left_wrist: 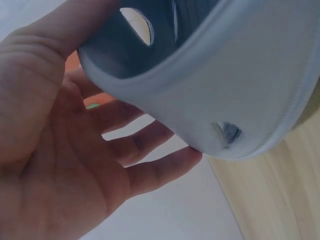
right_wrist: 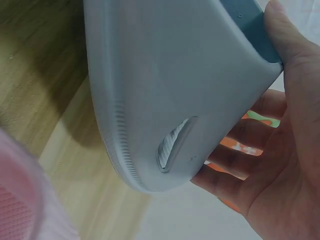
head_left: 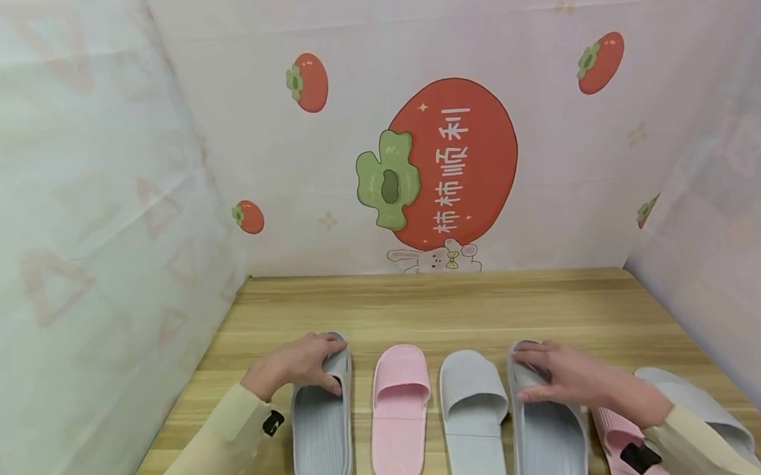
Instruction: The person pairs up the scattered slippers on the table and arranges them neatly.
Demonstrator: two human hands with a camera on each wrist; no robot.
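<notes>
My left hand (head_left: 306, 362) grips the strap of a blue-grey slipper (head_left: 321, 444) at the left of the row. In the left wrist view, the thumb lies at the slipper's foot opening while the fingers spread over the outside of the strap (left_wrist: 200, 105). Further right, my right hand (head_left: 568, 375) holds a matching blue-grey slipper (head_left: 553, 445) by its strap too. Its thumb sits at the opening in the right wrist view, with the other fingers along the outside of the upper (right_wrist: 160, 75), which has a slot-shaped hole. Both slippers point toward the back wall.
Between the hands lie a pink slipper (head_left: 399, 440) and a light grey ribbed slipper (head_left: 475, 450). Another pink slipper (head_left: 615, 430) is partly under my right forearm, beside a light grey slipper (head_left: 698, 400). Fabric walls (head_left: 217, 131) enclose the wooden surface (head_left: 423, 300).
</notes>
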